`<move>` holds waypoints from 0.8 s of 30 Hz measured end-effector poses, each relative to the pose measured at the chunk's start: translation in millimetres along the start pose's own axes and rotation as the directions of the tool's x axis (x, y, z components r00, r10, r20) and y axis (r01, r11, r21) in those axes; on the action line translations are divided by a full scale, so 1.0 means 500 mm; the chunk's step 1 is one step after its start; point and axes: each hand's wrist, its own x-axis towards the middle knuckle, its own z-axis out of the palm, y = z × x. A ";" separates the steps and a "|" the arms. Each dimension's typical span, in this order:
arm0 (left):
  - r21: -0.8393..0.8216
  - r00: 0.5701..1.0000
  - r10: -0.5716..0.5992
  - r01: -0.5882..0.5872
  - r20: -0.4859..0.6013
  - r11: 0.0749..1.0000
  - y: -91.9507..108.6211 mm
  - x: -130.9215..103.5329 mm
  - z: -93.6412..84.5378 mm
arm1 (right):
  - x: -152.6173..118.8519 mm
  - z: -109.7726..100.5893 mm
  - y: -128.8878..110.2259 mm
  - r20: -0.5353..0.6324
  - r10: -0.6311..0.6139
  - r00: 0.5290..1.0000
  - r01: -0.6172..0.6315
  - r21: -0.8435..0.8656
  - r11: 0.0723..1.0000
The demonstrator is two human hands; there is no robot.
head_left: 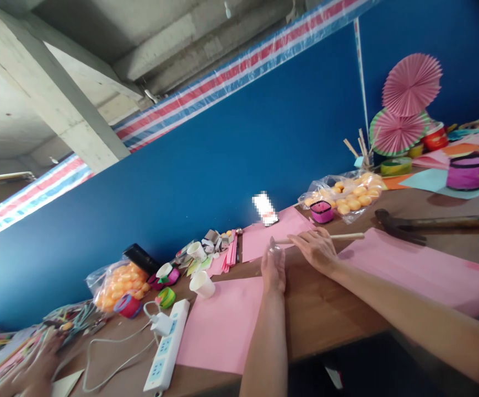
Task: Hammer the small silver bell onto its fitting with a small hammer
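My left hand [274, 268] rests edge-on on the wooden table [326, 309], fingers closed around a small clear object that I cannot make out. My right hand [317, 249] lies just to its right, pinching a thin wooden stick [346, 236] that points right across the table. Both hands sit between pink paper sheets: one [222, 322] in front of the left hand, one [416, 267] under my right forearm, and one [276, 234] behind the hands.
A hammer [429, 225] lies right of the stick. Bags of orange balls [353, 196] [117, 284], paper cups [202, 285], tape rolls, a white power strip [167, 347] and pink paper fans [410, 82] crowd the table against a blue wall. Another person's hand [36, 372] is at bottom left.
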 end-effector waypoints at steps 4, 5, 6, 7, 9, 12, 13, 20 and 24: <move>0.030 1.000 0.014 -0.013 -0.019 0.999 0.001 0.001 -0.001 | 0.000 -0.001 0.001 -0.016 0.053 0.998 -0.053 0.006 0.999; 0.041 1.000 0.014 -0.013 -0.027 0.999 0.001 0.001 -0.001 | 0.000 -0.002 0.001 -0.021 0.067 0.998 -0.067 0.007 0.998; 0.054 0.999 0.012 -0.010 -0.035 0.998 0.002 0.001 0.000 | 0.000 -0.003 0.002 -0.025 0.080 0.996 -0.080 0.006 0.997; 0.068 0.999 0.009 -0.006 -0.040 0.998 0.003 0.000 0.001 | 0.001 -0.004 0.002 -0.029 0.091 0.995 -0.091 0.004 0.996; 0.093 0.999 0.009 -0.004 -0.054 0.996 0.005 -0.001 0.005 | 0.002 -0.006 0.002 -0.043 0.099 0.994 -0.099 0.003 0.995; 0.120 0.995 0.040 -0.029 -0.095 0.992 0.008 -0.004 0.011 | 0.002 -0.006 0.001 -0.057 0.082 0.995 -0.082 0.003 0.997; 0.123 0.993 0.048 -0.035 -0.105 0.992 0.009 -0.005 0.013 | 0.002 -0.005 0.001 -0.051 0.067 0.996 -0.067 0.003 0.998; 0.209 0.996 0.009 0.009 -0.084 0.978 0.016 -0.008 0.018 | 0.001 -0.001 -0.001 -0.028 0.031 0.999 -0.031 0.004 1.000; 0.088 0.989 -0.030 0.042 -0.143 0.995 0.016 -0.010 0.021 | 0.000 0.001 0.001 -0.024 0.027 0.999 -0.027 0.010 1.000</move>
